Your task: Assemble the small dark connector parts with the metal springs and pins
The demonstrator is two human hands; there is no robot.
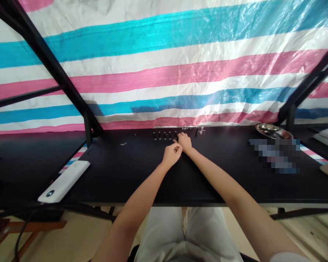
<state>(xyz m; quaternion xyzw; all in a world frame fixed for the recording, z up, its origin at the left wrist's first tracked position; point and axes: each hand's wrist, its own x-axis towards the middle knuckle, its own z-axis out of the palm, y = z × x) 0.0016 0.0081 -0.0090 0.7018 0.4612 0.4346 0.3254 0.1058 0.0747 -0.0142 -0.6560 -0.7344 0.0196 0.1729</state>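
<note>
My left hand (172, 155) is closed, thumb and fingers pressed together in a pinch. Anything between its fingertips is too small to make out. Just beyond it, touching or nearly so, my right hand (184, 141) bends its fingers down near the tabletop. What those fingers pinch, if anything, is hidden. Left of them runs a row of several small black pieces with light ends (164, 135). Behind the right hand lies a cluster of small shiny metal bits (186, 128). A small clear or whitish piece (201, 130) rests farther right, beside a small dark one (196, 131).
On the black table (120, 174), a white power bank (65, 182) lies at the left edge. Thin white scraps (123, 144) sit left of the row. A shiny metal dish (273, 131) stands at the back right, behind a blurred-out patch. Striped plastic sheeting (164, 80) hangs behind.
</note>
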